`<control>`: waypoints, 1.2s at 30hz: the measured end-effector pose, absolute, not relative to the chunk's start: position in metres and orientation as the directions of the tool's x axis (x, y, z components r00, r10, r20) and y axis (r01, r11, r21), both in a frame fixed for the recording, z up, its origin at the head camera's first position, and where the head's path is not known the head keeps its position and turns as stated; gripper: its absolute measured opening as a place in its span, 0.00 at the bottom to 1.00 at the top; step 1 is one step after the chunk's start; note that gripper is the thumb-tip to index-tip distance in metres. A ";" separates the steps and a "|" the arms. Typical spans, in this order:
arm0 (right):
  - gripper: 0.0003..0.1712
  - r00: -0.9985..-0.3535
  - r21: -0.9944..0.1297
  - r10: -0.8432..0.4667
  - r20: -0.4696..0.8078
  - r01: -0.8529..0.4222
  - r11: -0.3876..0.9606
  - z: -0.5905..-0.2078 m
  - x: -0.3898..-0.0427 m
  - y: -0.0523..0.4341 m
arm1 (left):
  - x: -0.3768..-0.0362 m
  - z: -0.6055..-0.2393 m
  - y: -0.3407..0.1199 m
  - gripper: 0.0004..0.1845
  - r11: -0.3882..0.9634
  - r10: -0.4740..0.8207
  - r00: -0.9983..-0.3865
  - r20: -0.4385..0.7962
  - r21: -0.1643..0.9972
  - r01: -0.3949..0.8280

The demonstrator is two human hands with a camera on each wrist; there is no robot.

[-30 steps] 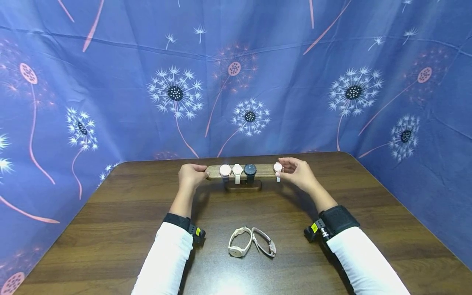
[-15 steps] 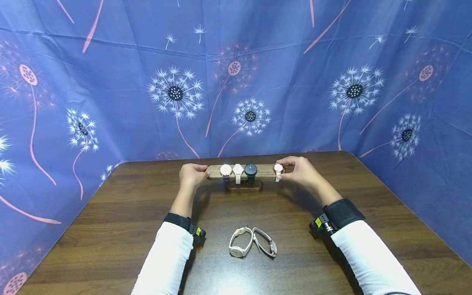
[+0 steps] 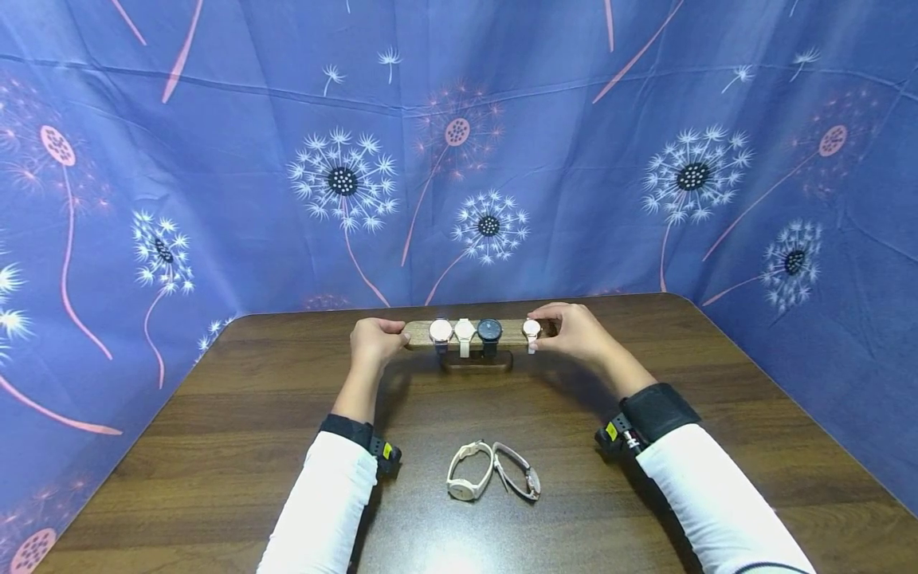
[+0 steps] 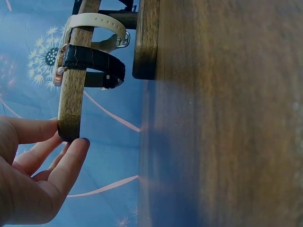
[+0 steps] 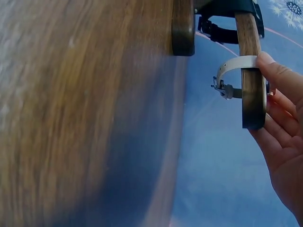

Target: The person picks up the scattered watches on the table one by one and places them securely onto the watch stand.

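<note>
Centrally, at the far middle of the surface (image 3: 287,414), a wooden watch stand (image 3: 473,335) carries three watches on its bar. The left hand (image 3: 373,343) has its grip clamped on the bar's left end, fingertips (image 4: 71,156) pinching it; the right hand (image 3: 581,335) pinches a pale watch (image 3: 531,328) looped over the bar's right end. Good practice, judged from this pose: keep the bar braced on the left while the strap slides level along it, without twisting. Two loose watches (image 3: 493,472) lie near the person. Only the right wrist view shows the strap's buckle (image 5: 222,87) hanging under the bar; only the head view shows the dials.
</note>
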State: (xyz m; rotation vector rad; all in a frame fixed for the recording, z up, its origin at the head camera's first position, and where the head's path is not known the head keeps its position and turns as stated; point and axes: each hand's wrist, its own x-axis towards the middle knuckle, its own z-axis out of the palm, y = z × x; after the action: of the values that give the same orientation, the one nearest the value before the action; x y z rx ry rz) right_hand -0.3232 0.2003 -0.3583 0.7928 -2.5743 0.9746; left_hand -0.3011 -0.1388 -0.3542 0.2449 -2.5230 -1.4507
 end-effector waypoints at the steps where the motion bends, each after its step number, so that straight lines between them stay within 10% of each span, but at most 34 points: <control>1: 0.30 -0.806 -0.513 -0.401 0.436 -0.589 0.625 -0.358 -0.323 0.199 | -0.301 -0.354 -0.139 0.12 0.502 -0.253 -0.961 0.111 0.865 -0.032; 36: 0.31 -0.701 -0.273 -0.571 0.427 -0.702 0.658 -0.351 -0.331 0.175 | -0.300 -0.355 -0.139 0.10 0.513 -0.246 -0.959 0.138 0.858 -0.009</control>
State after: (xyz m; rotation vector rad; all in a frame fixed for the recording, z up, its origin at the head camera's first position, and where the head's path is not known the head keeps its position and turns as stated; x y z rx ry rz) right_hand -0.3311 0.1747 -0.3511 1.0170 -2.5724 0.6103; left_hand -0.3000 -0.1387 -0.3552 0.2161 -2.5140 -1.4239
